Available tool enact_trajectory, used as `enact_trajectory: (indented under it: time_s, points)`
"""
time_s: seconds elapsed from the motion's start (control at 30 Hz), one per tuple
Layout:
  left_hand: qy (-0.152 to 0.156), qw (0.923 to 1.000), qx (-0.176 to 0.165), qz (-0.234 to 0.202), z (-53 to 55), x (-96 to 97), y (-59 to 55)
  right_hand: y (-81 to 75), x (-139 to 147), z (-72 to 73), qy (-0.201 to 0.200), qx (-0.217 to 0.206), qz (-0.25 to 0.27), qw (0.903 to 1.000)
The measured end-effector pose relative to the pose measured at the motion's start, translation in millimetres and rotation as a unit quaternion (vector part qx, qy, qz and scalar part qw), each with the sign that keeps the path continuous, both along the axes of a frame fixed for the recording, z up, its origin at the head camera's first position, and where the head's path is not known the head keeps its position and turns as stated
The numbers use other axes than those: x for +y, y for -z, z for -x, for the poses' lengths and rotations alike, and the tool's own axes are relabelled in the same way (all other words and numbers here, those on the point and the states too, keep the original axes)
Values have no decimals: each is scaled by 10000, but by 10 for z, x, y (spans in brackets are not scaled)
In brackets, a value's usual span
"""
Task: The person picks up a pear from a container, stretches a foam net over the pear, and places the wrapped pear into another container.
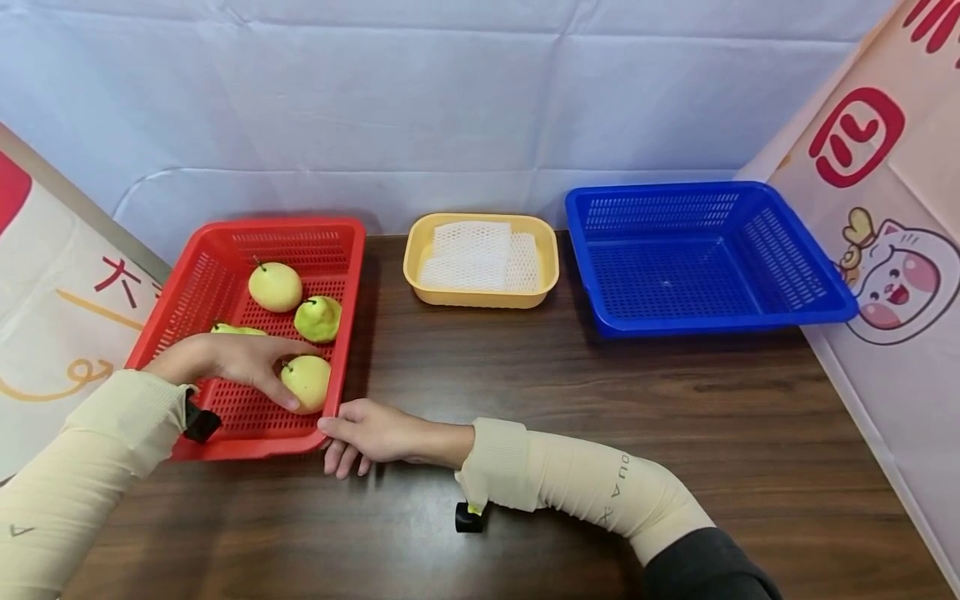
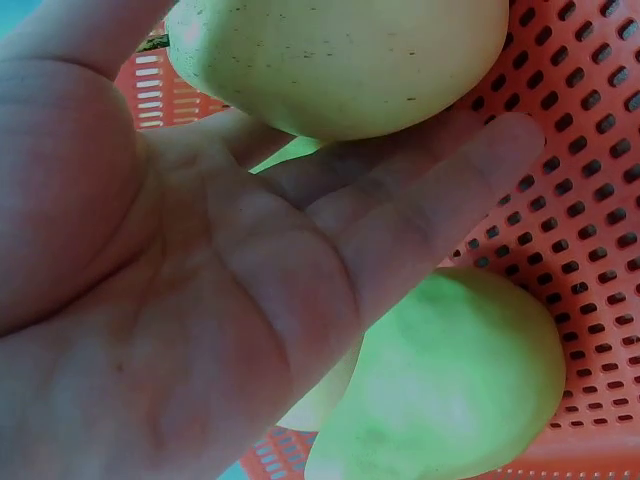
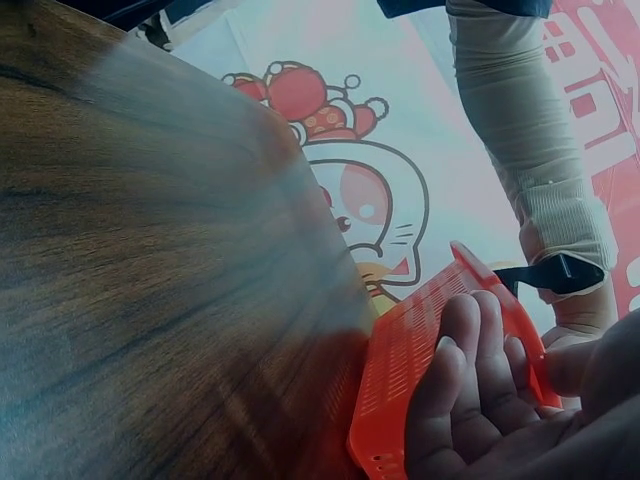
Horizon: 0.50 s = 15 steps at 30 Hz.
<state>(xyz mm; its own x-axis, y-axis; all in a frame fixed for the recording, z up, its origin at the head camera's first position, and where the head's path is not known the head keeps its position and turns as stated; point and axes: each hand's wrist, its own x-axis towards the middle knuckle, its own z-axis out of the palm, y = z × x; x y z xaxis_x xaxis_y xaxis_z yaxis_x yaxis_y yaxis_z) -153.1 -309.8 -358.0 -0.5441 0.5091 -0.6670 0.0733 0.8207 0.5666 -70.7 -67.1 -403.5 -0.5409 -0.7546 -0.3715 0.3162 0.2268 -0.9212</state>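
Note:
Inside the red basket (image 1: 247, 448), my left hand (image 1: 251, 365) holds a pale yellow pear (image 1: 307, 383), thumb on its near side and fingers on its far side. The left wrist view shows this speckled pear (image 2: 340, 60) between thumb and fingers, with a green pear (image 2: 460, 370) below the hand. Another yellow pear (image 1: 275, 287) and a lumpy green pear (image 1: 318, 319) lie farther back in the basket. One more green pear (image 1: 238, 330) is partly hidden behind my left hand. My right hand (image 1: 371, 432) grips the basket's near right corner, thumb over the rim, fingers outside.
A small yellow tray (image 1: 480, 297) with white foam nets (image 1: 472, 254) stands at the back middle of the wooden table (image 1: 465, 367). To its right is a blue basket (image 1: 712, 321). A pale cloth wall (image 1: 465, 108) rises behind, with printed panels at both sides.

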Motion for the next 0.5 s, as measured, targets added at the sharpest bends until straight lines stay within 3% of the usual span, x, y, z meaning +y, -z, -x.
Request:
enact_trajectory:
  time_s: [0.5]
  points:
    - [-212, 9994, -271, 51, 21, 25, 24, 3, 2, 13, -52, 30, -63, 10000]
